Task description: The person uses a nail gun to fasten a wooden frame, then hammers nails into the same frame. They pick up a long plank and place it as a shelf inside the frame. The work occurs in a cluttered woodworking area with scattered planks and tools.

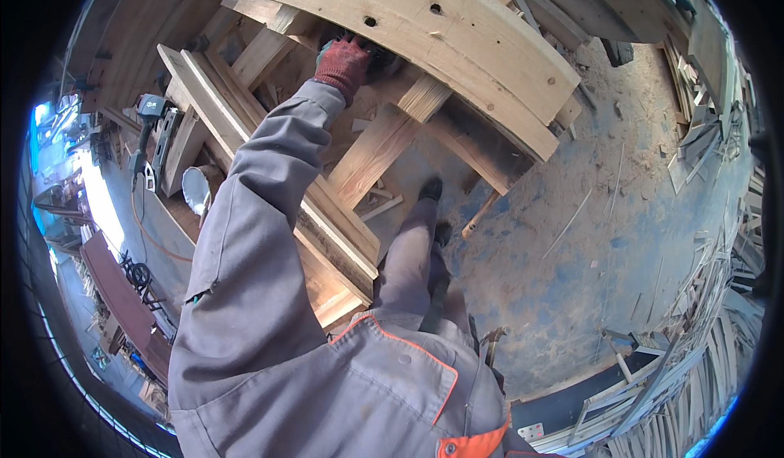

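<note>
My left arm in a grey sleeve stretches forward, and my left hand [345,59] wears a red knitted glove with dark fingertips. It is at the near edge of a wide pale plank [457,37] with two dark holes. The fingers go into shadow at that edge, so whether they grip anything is hidden. A dark shape beside the glove is too unclear to name. Under the plank, a short wooden block [424,98] and crossing timbers [371,156] form a frame. My right hand is out of sight.
Long boards [237,123] lie stacked left of my legs. Further left are a corded power tool [151,108], a spirit level [167,143] and a white round container [196,188]. A wooden handle [480,215] juts out below the plank. Scrap strips [694,376] are piled at right.
</note>
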The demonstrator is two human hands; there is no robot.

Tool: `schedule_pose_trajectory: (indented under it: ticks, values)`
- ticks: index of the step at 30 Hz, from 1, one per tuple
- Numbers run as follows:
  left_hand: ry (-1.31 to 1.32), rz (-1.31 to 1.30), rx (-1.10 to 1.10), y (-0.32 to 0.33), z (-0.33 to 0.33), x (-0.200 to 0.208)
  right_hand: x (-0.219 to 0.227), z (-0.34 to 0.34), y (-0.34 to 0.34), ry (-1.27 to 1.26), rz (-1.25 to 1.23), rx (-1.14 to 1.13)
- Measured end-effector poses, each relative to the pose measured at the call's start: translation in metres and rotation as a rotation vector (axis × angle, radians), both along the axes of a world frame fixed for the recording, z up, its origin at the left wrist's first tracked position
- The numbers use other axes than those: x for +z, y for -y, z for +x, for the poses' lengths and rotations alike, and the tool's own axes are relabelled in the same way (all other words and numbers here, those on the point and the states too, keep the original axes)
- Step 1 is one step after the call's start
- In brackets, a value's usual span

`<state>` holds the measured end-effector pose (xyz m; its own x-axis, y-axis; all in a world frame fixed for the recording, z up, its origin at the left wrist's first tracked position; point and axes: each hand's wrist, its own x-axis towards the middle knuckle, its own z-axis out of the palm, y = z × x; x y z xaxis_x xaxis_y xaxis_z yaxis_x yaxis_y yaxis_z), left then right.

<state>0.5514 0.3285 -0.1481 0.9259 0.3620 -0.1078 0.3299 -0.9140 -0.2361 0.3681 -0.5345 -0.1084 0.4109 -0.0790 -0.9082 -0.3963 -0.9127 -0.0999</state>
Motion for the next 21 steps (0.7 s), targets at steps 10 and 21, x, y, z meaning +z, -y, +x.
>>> schedule_pose_trajectory:
  ticks: [10,21]
  values:
    - [0.08,-0.027,-0.041,-0.002,-0.012,0.004,0.004,-0.015,0.008,0.021,0.02,0.033]
    - [0.032,-0.027,0.027,0.006,0.002,0.011,0.005,-0.03,0.014,0.054,0.057,0.087]
